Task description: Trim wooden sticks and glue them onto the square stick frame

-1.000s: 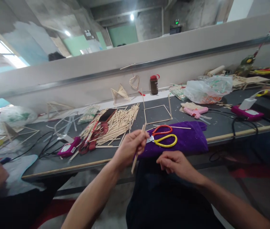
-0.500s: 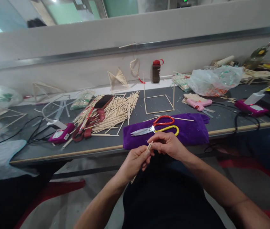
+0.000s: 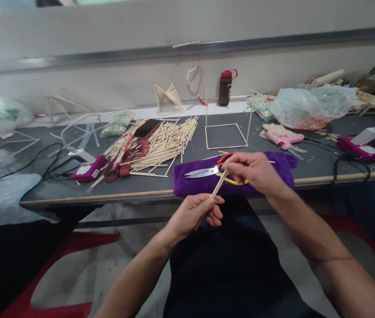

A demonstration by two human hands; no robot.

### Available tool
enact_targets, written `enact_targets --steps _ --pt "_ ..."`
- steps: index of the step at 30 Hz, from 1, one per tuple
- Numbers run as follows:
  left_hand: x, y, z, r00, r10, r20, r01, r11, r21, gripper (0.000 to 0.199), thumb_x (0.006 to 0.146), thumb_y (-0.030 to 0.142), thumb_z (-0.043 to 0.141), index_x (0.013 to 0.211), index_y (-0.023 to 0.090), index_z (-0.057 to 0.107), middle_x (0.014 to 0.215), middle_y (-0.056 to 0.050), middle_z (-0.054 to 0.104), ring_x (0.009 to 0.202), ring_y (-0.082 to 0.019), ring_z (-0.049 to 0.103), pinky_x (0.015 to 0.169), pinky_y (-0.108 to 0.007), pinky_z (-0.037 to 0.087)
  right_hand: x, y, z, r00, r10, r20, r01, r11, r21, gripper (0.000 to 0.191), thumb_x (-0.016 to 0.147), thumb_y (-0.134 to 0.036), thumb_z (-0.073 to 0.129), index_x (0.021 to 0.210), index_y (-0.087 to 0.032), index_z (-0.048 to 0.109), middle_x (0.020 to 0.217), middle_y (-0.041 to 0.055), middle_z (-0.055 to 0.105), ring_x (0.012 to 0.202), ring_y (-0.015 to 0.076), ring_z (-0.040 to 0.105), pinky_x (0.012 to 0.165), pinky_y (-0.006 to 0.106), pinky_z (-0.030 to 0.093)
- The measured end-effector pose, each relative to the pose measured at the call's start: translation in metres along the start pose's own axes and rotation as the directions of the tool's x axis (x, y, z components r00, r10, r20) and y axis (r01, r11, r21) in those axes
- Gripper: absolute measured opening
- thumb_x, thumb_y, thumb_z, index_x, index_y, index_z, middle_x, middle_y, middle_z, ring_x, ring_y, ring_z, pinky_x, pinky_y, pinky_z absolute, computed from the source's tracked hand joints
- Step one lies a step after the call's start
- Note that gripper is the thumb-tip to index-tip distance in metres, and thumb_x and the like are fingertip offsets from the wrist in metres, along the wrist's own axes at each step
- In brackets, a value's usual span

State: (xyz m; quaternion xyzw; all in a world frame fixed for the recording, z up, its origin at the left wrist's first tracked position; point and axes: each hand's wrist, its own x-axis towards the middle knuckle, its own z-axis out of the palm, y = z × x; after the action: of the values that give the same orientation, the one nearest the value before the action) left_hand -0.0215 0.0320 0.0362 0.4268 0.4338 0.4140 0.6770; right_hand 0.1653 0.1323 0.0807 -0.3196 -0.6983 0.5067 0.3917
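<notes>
Right hand [image 3: 253,171] higher; sticks [image 3: 219,184] protrude farther from left hand [image 3: 194,213]

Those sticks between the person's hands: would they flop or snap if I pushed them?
Probably stiff: the sticks run straight between the left hand and right hand. They look light, being so thin. That slenderness suggests a hard push might snap them.

Before you on the table [image 3: 144,187], the cloth [image 3: 200,186] lay along the near edge with the scissors [image 3: 211,171] on it, partly behind your right hand [image 3: 252,171]; the sticks [image 3: 219,184] ran from there down to your left hand [image 3: 194,212]. Behind the cloth stood the stick frame [image 3: 227,147], and farther back the bottle [image 3: 225,92]. To your left lay the stick pile [image 3: 164,148], the phone [image 3: 147,128] on it; to your right, the glue gun [image 3: 283,140], the plastic bag [image 3: 310,108] behind it.
</notes>
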Motion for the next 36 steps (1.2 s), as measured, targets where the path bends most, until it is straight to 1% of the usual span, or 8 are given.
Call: enact_targets --steps 6,9,11,15,22,29,33,36 --pt "-0.014 -0.015 -0.017 0.961 -0.217 0.170 0.229 0.972 -0.053 0.035 0.084 0.042 0.065 0.099 0.011 0.070 0.077 -0.012 0.073 0.067 -0.020 0.072 0.059 -0.024 0.055 0.015 -0.010 -0.057 0.986 -0.021 -0.166 0.022 1.000 0.005 0.015 0.080 -0.028 0.071 0.079 -0.014 0.072 0.046 -0.0032 0.051 0.038 0.0041 0.042 0.035 0.016 0.030" --pt "-0.015 -0.021 -0.016 0.949 -0.256 0.186 0.281 0.951 -0.128 0.039 0.083 0.044 0.065 0.100 0.009 0.070 0.081 -0.015 0.074 0.071 -0.024 0.073 0.059 -0.026 0.056 0.016 -0.004 -0.072 0.984 0.020 -0.180 -0.009 0.998 0.063 0.015 0.077 -0.028 0.074 0.078 -0.013 0.072 0.045 -0.0035 0.049 0.038 0.0045 0.042 0.034 0.016 0.029" --pt "-0.013 -0.024 -0.014 0.952 -0.267 0.149 0.291 0.941 -0.174 0.045 0.082 0.048 0.065 0.100 0.008 0.069 0.084 -0.018 0.074 0.074 -0.026 0.074 0.060 -0.028 0.058 0.016 0.003 -0.076 0.983 0.060 -0.175 -0.041 0.993 0.111 0.017 0.074 -0.029 0.076 0.077 -0.013 0.072 0.046 -0.0034 0.049 0.038 0.0045 0.041 0.033 0.016 0.029" --pt "-0.011 -0.029 -0.011 0.968 -0.249 0.045 0.252 0.943 -0.218 0.043 0.079 0.046 0.068 0.097 0.007 0.069 0.085 -0.018 0.074 0.074 -0.025 0.074 0.059 -0.027 0.058 0.017 0.015 -0.076 0.979 0.126 -0.157 -0.097 0.979 0.181 0.021 0.069 -0.031 0.080 0.075 -0.012 0.071 0.047 -0.0034 0.049 0.039 0.0044 0.041 0.033 0.016 0.031" --pt "-0.021 -0.026 -0.002 0.999 -0.046 -0.005 0.044 0.977 -0.210 0.032 0.074 0.031 0.076 0.097 0.009 0.071 0.080 -0.012 0.075 0.067 -0.020 0.073 0.057 -0.023 0.056 0.015 0.019 -0.069 0.979 0.153 -0.136 -0.124 0.971 0.203 0.021 0.069 -0.031 0.080 0.076 -0.013 0.071 0.049 -0.0029 0.051 0.039 0.0039 0.041 0.034 0.015 0.031" --pt "-0.025 -0.022 0.004 0.996 -0.043 -0.077 0.034 0.992 -0.117 0.021 0.072 0.025 0.075 0.084 0.008 0.072 0.072 -0.009 0.074 0.061 -0.018 0.071 0.052 -0.022 0.054 0.014 0.020 -0.062 0.969 0.217 -0.117 -0.184 0.952 0.245 0.021 0.066 -0.030 0.079 0.074 -0.012 0.071 0.051 -0.0033 0.051 0.038 0.0035 0.039 0.033 0.016 0.029" --pt "-0.027 -0.029 0.007 0.997 -0.031 -0.070 0.028 0.999 -0.045 0.020 0.072 0.026 0.075 0.081 0.009 0.072 0.071 -0.008 0.074 0.061 -0.017 0.071 0.053 -0.022 0.054 0.015 0.025 -0.054 0.965 0.247 -0.090 -0.212 0.935 0.286 0.023 0.066 -0.032 0.079 0.075 -0.013 0.071 0.051 -0.0031 0.053 0.038 0.0032 0.038 0.033 0.016 0.028" --pt "-0.032 -0.033 0.003 0.999 -0.017 -0.041 0.021 0.995 0.095 0.021 0.073 0.030 0.073 0.082 0.010 0.073 0.071 -0.008 0.074 0.061 -0.018 0.070 0.057 -0.025 0.054 0.015 0.026 -0.048 0.968 0.243 -0.062 -0.215 0.930 0.298 0.026 0.066 -0.035 0.079 0.074 -0.012 0.070 0.049 -0.0034 0.053 0.037 0.0033 0.038 0.033 0.016 0.029"
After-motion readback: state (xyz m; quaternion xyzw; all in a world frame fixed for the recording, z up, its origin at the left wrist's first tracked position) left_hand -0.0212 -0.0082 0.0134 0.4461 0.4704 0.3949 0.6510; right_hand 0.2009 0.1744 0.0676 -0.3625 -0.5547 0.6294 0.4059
